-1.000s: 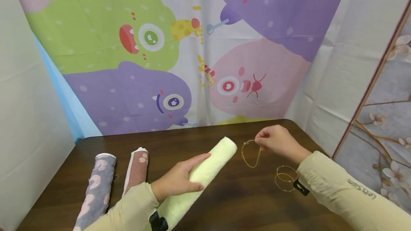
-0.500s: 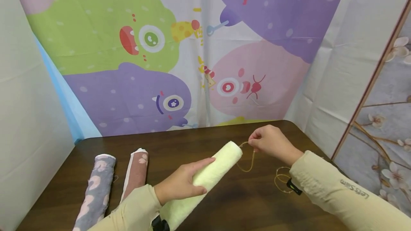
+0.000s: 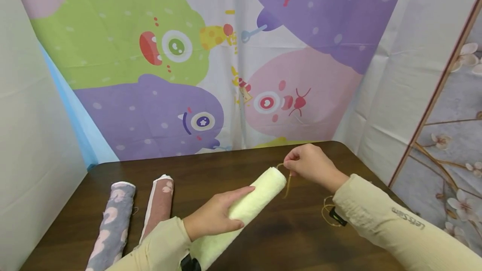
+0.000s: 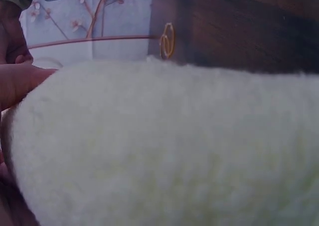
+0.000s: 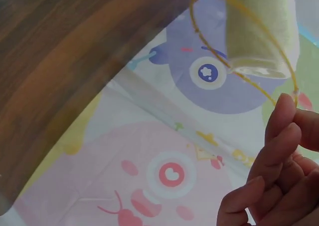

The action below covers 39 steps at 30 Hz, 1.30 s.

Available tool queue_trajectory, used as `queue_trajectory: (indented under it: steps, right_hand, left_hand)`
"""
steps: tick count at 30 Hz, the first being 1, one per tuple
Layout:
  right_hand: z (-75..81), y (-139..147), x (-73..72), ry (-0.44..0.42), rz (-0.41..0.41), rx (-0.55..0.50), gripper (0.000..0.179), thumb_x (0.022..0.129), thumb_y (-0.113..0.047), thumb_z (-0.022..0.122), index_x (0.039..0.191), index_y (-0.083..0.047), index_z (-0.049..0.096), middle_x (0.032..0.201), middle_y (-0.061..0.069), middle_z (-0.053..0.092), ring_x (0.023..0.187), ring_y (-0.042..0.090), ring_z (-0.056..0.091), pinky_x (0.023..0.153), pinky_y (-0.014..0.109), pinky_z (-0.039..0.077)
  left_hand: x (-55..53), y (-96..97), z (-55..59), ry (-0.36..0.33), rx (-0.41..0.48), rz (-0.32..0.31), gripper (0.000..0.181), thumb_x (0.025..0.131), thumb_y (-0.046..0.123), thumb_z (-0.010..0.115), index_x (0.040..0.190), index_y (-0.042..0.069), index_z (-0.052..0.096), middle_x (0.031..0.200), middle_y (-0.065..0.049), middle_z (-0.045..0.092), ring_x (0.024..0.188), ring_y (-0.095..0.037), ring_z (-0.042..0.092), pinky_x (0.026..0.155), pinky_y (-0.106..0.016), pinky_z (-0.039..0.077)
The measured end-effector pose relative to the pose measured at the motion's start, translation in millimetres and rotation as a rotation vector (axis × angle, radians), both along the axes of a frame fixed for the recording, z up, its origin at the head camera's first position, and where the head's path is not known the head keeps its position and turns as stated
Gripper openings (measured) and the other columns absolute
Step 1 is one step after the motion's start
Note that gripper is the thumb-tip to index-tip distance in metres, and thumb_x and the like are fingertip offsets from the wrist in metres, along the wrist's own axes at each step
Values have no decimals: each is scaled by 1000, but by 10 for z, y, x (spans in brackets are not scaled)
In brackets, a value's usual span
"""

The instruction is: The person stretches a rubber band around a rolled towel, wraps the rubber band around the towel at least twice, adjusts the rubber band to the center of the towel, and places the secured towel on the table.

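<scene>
A pale yellow rolled towel (image 3: 260,198) is gripped by my left hand (image 3: 211,216), its far end raised and tilted to the right. The roll's pale surface fills most of the left wrist view. At that far end my right hand (image 3: 310,164) pinches a thin yellow elastic band (image 5: 196,26) between thumb and fingers. In the right wrist view the band hangs as an open loop in line with the towel's end (image 5: 259,69); whether it touches the towel I cannot tell.
Two more rolled towels, a grey one with pink patterns (image 3: 111,225) and a brownish-pink one (image 3: 160,204), lie at the left of the dark wooden table (image 3: 286,233). Further yellow bands (image 3: 326,212) lie by the right wrist. A cartoon curtain (image 3: 180,95) hangs behind.
My right hand has moved left with the elastic band, bringing it to the towel's far end. The left hand and towel have shifted slightly to the right.
</scene>
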State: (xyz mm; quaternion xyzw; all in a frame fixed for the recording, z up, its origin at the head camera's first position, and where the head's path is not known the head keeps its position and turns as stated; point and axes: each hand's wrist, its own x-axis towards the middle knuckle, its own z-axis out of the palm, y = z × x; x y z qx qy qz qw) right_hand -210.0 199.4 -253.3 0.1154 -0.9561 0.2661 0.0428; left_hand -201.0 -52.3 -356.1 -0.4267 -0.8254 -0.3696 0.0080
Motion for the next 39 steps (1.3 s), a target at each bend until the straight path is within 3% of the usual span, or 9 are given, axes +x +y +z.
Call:
queue_trajectory:
  steps: [8,16,28,33,39]
  right_hand:
    - [-1,-86,-22,10,16,0,10,87,-13,65,83,-6,72,61,-2,60,56,11,50,53,28,42]
    - [5,-81,25,-6,29,-34,10,87,-10,65,82,-5,72,63,-2,61,58,11,53,55,28,43]
    - [-13,-196,12,20,27,-19,9,86,-13,67,83,-8,73,64,-5,61,61,9,54,58,28,44]
    - [25,-207,55,20,62,-51,9,86,-11,66,82,-5,72,60,-4,60,59,10,51,55,26,42]
    - [14,-212,88,37,82,-74,9,86,-8,66,81,-4,72,60,-2,61,55,9,49,52,25,41]
  left_hand:
    - [45,1,27,81,-60,0,74,71,0,74,140,5,47,119,-15,62,94,-13,57,81,-27,48]
    - [26,41,28,37,-59,8,76,72,-3,75,141,6,46,129,-17,57,107,-19,56,89,-30,47]
    - [70,50,22,63,-74,13,76,72,-2,75,141,5,45,132,-16,55,111,-22,56,91,-33,47]
    - [37,91,35,88,-50,30,76,70,-3,75,140,0,44,133,-18,54,115,-28,55,94,-37,46]
    - [24,143,36,58,29,94,75,70,-3,75,139,-1,45,134,-20,53,113,-31,56,92,-41,47]
